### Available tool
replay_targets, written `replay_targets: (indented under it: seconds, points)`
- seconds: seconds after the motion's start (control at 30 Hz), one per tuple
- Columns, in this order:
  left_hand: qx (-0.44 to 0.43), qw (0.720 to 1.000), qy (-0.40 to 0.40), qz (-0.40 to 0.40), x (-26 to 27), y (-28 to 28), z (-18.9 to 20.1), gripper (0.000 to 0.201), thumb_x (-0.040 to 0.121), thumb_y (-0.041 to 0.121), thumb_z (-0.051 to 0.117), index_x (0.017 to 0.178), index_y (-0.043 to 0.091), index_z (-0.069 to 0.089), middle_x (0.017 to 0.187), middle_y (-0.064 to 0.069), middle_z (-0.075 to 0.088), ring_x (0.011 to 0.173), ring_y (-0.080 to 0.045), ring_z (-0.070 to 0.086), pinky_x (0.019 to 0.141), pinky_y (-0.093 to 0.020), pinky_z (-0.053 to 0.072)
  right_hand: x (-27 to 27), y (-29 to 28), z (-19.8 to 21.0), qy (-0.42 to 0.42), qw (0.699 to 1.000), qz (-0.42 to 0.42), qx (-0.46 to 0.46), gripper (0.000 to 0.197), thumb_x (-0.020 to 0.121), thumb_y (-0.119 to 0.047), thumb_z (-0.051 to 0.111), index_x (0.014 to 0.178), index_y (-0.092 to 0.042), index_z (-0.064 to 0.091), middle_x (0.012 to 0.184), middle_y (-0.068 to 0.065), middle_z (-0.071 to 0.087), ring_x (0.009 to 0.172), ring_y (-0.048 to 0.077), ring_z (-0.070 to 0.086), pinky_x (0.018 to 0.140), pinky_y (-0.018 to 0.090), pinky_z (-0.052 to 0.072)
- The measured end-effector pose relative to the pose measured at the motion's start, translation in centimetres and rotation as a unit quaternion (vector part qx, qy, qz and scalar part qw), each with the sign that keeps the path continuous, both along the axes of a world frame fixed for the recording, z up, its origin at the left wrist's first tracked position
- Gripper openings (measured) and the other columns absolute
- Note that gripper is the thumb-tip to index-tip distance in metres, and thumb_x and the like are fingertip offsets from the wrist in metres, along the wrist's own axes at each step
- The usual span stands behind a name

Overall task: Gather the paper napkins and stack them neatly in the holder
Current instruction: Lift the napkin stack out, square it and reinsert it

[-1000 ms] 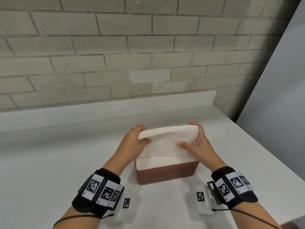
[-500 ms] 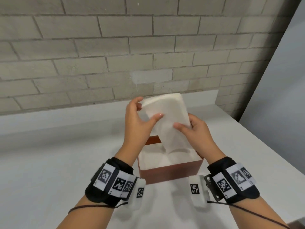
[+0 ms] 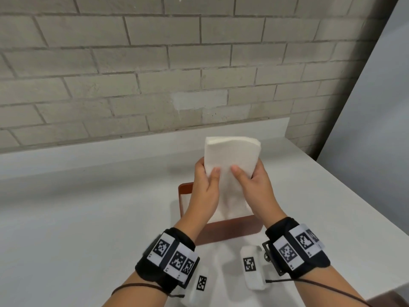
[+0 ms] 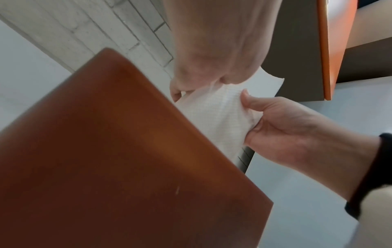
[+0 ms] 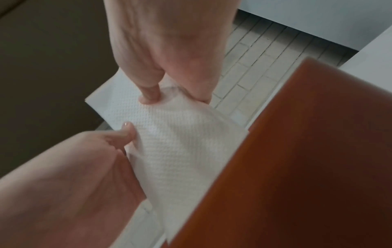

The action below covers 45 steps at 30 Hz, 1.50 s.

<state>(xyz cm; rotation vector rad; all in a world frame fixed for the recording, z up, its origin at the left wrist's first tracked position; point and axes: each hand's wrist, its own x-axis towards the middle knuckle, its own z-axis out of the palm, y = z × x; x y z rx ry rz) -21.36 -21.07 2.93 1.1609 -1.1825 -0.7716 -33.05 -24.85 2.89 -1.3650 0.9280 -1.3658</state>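
A thick stack of white paper napkins [image 3: 230, 160] stands upright on its short edge above the brown box-shaped holder [image 3: 230, 231]. My left hand [image 3: 207, 182] grips the stack's left edge, thumb on the near face. My right hand [image 3: 252, 180] grips the right edge the same way. The stack's lower end reaches down into the holder behind my hands. In the left wrist view the napkins [image 4: 214, 114] rise past the holder's wall [image 4: 118, 167], pinched by both hands. The right wrist view shows the napkins [image 5: 174, 139] beside the holder [image 5: 297, 159].
The holder sits on a white table [image 3: 88, 218] against a grey brick wall [image 3: 155, 63]. The table's right edge [image 3: 363, 209] runs diagonally close to my right arm, with a grey panel beyond it.
The napkin stack has been turned from lying flat across the holder to standing upright and raised. Both hands have shifted to grip its long side edges.
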Motion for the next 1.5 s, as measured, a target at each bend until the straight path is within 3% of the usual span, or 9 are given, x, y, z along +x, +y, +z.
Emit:
replay_targets:
  seconds: [0.13,0.4,0.57,0.77,0.97,1.17,1.23,1.33,1.5]
  points:
    - [0.011,1.0,-0.028,0.005,0.7,0.0,0.3,0.014,0.1,0.02,0.04,0.114,0.022,0.038,0.104,0.012,0.055,0.096,0.002,0.057,0.067,-0.004,0.046,-0.1,-0.2,0.7,-0.024,1.0,0.01,0.001,0.039,0.09,-0.017,0.062,0.126,-0.015,0.048,0.112,-0.001,0.065,0.095,0.005,0.066,0.073,0.02,0.055]
    - [0.0,0.998,-0.045,0.038,-0.2,1.2,0.8,0.018,0.101,0.023,0.038,0.118,0.02,0.035,0.104,0.005,0.056,0.082,0.006,0.057,0.062,-0.001,0.042,0.5,-0.1,1.2,0.018,0.999,0.032,-0.011,0.052,0.082,-0.022,0.072,0.128,-0.015,0.049,0.118,0.004,0.065,0.108,0.015,0.063,0.087,0.026,0.053]
    - [-0.077,0.996,0.009,0.054,-0.6,1.2,1.5,0.017,0.1,0.016,0.038,0.117,0.019,0.033,0.104,0.013,0.054,0.088,0.013,0.058,0.068,-0.006,0.046,0.6,0.2,2.9,-0.031,0.999,0.035,-0.019,0.053,0.08,-0.013,0.074,0.126,-0.014,0.048,0.111,0.001,0.066,0.099,0.009,0.066,0.074,0.018,0.053]
    - [0.014,0.999,-0.002,0.042,-0.2,1.2,-0.7,0.03,0.098,0.026,0.045,0.124,0.015,0.034,0.103,0.01,0.058,0.081,0.021,0.057,0.063,-0.002,0.044,0.7,-0.2,0.7,-0.025,0.997,0.051,0.056,0.054,0.075,-0.008,0.078,0.123,-0.012,0.055,0.113,0.008,0.069,0.105,0.021,0.066,0.086,0.032,0.056]
    - [0.014,0.998,-0.017,0.066,0.9,0.3,-0.7,0.015,0.098,0.021,0.046,0.112,0.021,0.039,0.097,0.009,0.059,0.083,0.002,0.061,0.063,-0.009,0.049,0.2,-0.7,2.0,0.005,0.993,0.091,0.069,0.043,0.079,-0.011,0.073,0.12,-0.009,0.059,0.11,0.007,0.07,0.1,0.021,0.067,0.074,0.027,0.058]
    - [0.012,0.974,-0.225,-0.037,4.4,-1.0,2.3,0.011,0.097,0.027,0.048,0.106,0.026,0.043,0.09,0.016,0.057,0.082,-0.006,0.06,0.065,-0.022,0.048,-4.5,-2.1,8.3,0.146,0.987,0.045,-0.058,0.063,0.067,-0.017,0.081,0.121,-0.029,0.05,0.109,0.001,0.059,0.096,0.012,0.06,0.084,0.026,0.053]
    - [0.027,0.954,-0.285,-0.086,5.1,-1.3,3.3,0.01,0.097,0.028,0.049,0.106,0.027,0.045,0.092,0.012,0.059,0.084,-0.009,0.06,0.065,-0.023,0.048,-5.6,-2.3,9.7,0.24,0.965,0.103,-0.037,0.067,0.061,-0.027,0.081,0.121,-0.031,0.05,0.108,-0.001,0.062,0.095,0.012,0.063,0.082,0.027,0.055]
    - [0.044,0.937,-0.319,-0.138,5.4,-1.8,4.2,0.009,0.096,0.026,0.051,0.104,0.028,0.047,0.093,0.013,0.059,0.085,-0.007,0.06,0.064,-0.017,0.046,-5.9,-2.1,9.8,0.368,0.917,0.152,-0.008,0.051,0.074,-0.025,0.078,0.12,-0.027,0.056,0.107,-0.004,0.068,0.093,0.012,0.067,0.08,0.029,0.057]
    - [0.02,0.928,-0.355,-0.11,5.2,-2.7,3.4,0.019,0.092,0.025,0.058,0.111,0.026,0.054,0.104,0.008,0.055,0.096,-0.009,0.055,0.077,-0.014,0.042,-6.1,-2.0,6.9,0.294,0.948,0.12,0.011,0.019,0.087,-0.015,0.067,0.099,-0.029,0.065,0.089,-0.011,0.073,0.074,-0.002,0.068,0.064,0.011,0.053]
